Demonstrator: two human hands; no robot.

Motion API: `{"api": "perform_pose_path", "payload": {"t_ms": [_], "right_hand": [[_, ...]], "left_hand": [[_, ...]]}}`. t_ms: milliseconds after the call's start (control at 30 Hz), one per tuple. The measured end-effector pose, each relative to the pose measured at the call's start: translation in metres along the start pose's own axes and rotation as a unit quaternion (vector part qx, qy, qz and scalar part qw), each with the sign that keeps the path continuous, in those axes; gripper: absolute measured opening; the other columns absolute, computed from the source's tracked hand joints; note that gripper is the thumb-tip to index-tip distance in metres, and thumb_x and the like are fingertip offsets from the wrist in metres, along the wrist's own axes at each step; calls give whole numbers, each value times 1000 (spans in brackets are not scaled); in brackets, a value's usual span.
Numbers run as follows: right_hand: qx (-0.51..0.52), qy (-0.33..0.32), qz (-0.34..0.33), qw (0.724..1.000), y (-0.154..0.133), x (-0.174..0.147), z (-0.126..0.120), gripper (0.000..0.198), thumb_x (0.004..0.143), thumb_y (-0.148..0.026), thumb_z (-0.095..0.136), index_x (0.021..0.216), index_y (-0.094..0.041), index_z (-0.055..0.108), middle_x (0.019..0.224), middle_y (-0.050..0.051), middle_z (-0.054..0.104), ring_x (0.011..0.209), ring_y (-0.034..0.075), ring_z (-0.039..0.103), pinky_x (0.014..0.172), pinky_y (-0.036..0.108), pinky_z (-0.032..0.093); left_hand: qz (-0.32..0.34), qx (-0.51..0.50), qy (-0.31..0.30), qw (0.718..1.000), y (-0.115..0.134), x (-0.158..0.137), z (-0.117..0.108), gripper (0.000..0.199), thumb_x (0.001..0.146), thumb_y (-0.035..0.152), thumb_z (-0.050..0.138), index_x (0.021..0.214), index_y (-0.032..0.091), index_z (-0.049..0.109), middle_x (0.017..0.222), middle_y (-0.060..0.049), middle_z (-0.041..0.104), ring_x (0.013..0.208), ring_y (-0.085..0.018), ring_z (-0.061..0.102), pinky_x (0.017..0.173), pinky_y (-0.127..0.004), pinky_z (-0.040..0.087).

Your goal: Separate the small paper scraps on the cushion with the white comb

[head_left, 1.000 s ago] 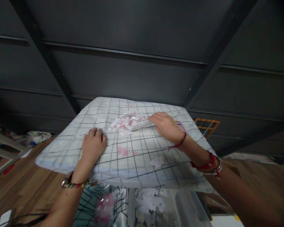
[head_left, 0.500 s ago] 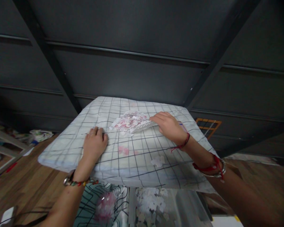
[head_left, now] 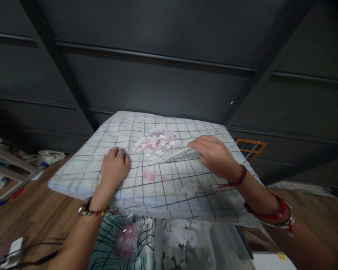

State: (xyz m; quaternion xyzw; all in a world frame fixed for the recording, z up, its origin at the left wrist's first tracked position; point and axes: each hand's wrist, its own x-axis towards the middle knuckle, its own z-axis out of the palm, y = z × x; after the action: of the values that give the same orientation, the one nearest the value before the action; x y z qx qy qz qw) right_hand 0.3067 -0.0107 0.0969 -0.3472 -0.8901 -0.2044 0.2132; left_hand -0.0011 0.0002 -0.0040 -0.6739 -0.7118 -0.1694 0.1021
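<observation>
My left hand (head_left: 115,165) lies palm down on the white checked cloth (head_left: 169,195), fingers stretched and holding nothing. Between the fingers of my right hand (head_left: 214,154) is pinched a thin white slotted piece (head_left: 176,154), tilted with its far end low near the cloth. Just left of that end lies a heap of small white and pink paper-like flakes (head_left: 157,140), apart from my left hand. A smaller cluster of pale flakes (head_left: 189,188) rests closer to the front edge. A pink stain-like patch (head_left: 148,175) shows between my hands.
Below the front edge stands a clear plastic bin (head_left: 214,243) with pale flakes inside. Beside it, a clear bag of pink bits (head_left: 126,240) lies on patterned fabric. A dark panelled wall (head_left: 157,86) rises behind the table. A white power strip (head_left: 15,251) lies lower left.
My right hand has moved right with the slotted piece, which now appears more edge-on and away from the heap. My left hand stays in place on the cloth.
</observation>
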Motion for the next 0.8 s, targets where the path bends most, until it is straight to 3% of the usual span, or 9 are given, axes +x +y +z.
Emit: {"api": "perform_pose_path", "payload": {"t_ms": [200, 433, 800], "right_hand": [[-2, 24, 21, 999, -1, -1, -1, 36, 76, 2, 37, 93, -14, 64, 82, 7, 66, 78, 19, 53, 71, 31, 38], [-29, -62, 44, 997, -5, 16, 9, 37, 74, 2, 36, 89, -15, 65, 83, 9, 66, 78, 20, 52, 70, 33, 36], [-29, -44, 19, 998, -8, 1, -14, 32, 71, 4, 37, 79, -17, 61, 77, 6, 63, 74, 18, 53, 71, 32, 36]], "left_hand": [[-4, -7, -1, 1000, 0, 0, -1, 43, 87, 32, 33, 116, 9, 56, 127, -20, 52, 119, -32, 46, 97, -47, 38], [3, -9, 10, 1000, 0, 0, 1, 42, 86, 31, 34, 114, 9, 57, 124, -20, 54, 118, -32, 47, 96, -47, 39], [3, -15, 14, 1000, 0, -1, 1, 42, 86, 31, 34, 113, 9, 57, 123, -20, 55, 116, -32, 49, 96, -46, 39]]}}
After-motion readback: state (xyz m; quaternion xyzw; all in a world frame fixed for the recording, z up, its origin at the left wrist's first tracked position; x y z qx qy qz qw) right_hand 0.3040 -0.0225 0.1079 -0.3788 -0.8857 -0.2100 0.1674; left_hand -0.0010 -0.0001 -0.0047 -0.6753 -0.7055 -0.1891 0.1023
